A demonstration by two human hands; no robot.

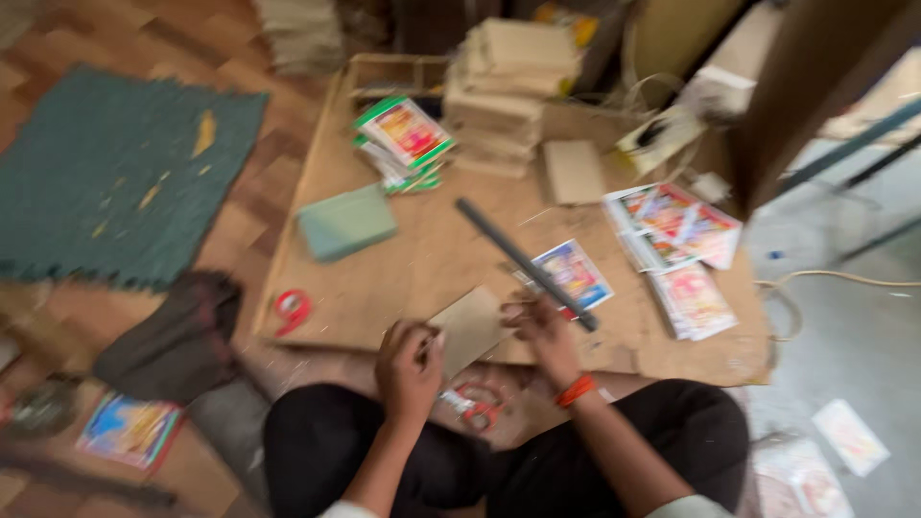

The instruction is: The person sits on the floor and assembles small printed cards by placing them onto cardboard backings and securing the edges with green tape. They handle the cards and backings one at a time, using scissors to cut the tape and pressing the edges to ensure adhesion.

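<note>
While seated at the low board [403,278], gripped a cardboard piece [468,331] in left hand [408,369], right hand [542,331] closed on dark rod [523,261]; best kept pressed flat.

Green mat [115,173], stacked cardboard pieces [504,91], colourful picture cards [676,235], red tape roll [293,307], green block [345,223]

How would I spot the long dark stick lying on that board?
Find the big brown board on the floor before the seated person. Near its middle, a slim dark grey rod runs slantwise from the centre down to the person's right hand, across a colourful printed card. Everything around it is flat; it alone is long and thin.
</note>
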